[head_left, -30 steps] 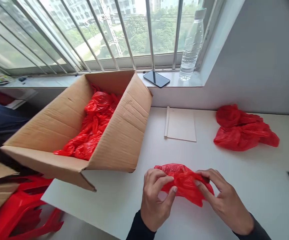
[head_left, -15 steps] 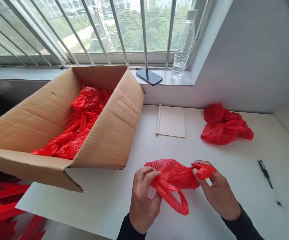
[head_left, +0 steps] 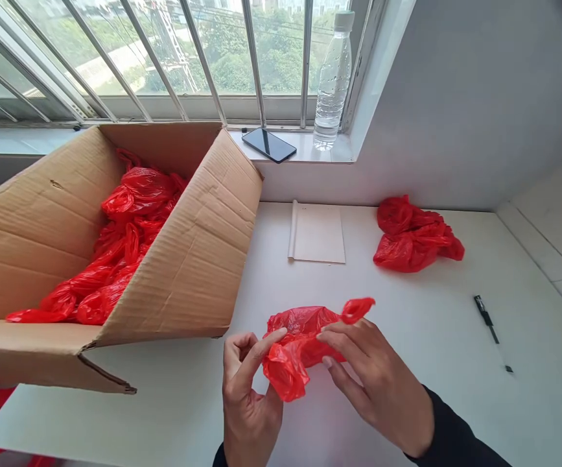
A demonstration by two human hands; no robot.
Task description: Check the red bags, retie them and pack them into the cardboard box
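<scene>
A crumpled red plastic bag (head_left: pixel 304 331) is between my hands above the white table. My left hand (head_left: pixel 251 389) grips its left end, with the index finger across the top and the thumb partly hidden behind a bunched fold. On the other side, my right hand (head_left: pixel 373 376) has its fingertips and thumb on the bag's right part, close together around the thin plastic. A twisted red handle end sticks up above the knuckles of that hand. Whatever lies inside the bag cannot be made out.
An open cardboard box (head_left: pixel 193 259) holding several red plastic bags (head_left: pixel 139 194) stands at left. Another red bag (head_left: pixel 411 237), a pale notepad (head_left: pixel 318 233) and a black marker (head_left: pixel 487 318) lie on the table (head_left: pixel 174 421). A phone (head_left: pixel 269 144) and water bottle (head_left: pixel 332 84) occupy the windowsill.
My right hand has let the twisted end go and moved left onto the bag's body. The handle loop that hung down is now bunched by my left hand. The view has shifted right.
</scene>
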